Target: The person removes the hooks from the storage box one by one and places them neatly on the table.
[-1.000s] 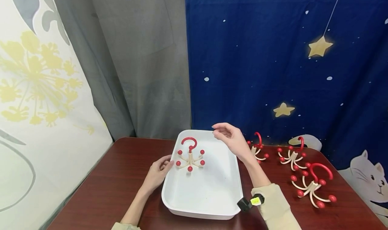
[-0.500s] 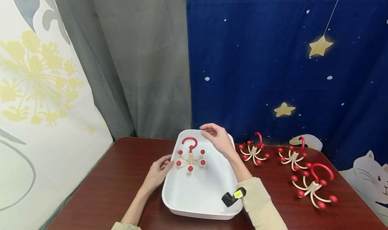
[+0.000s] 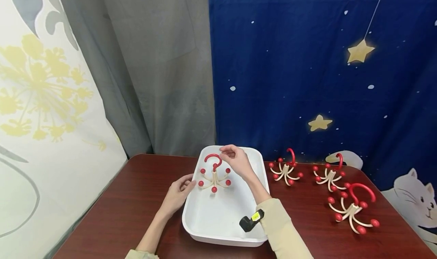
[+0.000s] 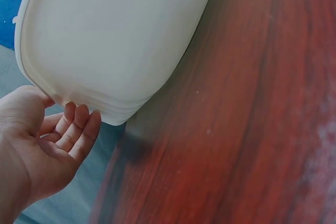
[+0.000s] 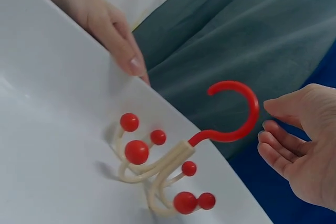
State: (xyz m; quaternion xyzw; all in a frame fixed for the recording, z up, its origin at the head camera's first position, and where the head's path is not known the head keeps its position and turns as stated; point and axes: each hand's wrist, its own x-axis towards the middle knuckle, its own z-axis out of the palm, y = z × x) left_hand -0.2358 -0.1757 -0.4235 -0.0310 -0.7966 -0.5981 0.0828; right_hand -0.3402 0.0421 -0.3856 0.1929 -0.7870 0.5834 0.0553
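Observation:
A white tray (image 3: 227, 217) lies on the table, and inside it stands a hanger (image 3: 214, 177) with a red hook on top and several cream prongs tipped with red balls. My left hand (image 3: 176, 195) grips the tray's left rim; in the left wrist view the thumb lies at the rim and the fingers curl against the outer wall. Over the tray's far part, my right hand (image 3: 237, 161) holds nothing, its fingers loosely bent. In the right wrist view, the thumb tip is right beside the red hook (image 5: 252, 109).
Three similar hangers stand on the dark red table (image 3: 116, 213) right of the tray: a far one (image 3: 286, 170), one further right (image 3: 330, 176) and a nearer one (image 3: 351, 211). Grey and blue curtains (image 3: 259, 80) hang behind the table.
My right hand has moved left across the tray, then down to the hanger's red hook. The far hanger on the table, earlier partly hidden, now shows fully. My left hand has stayed put.

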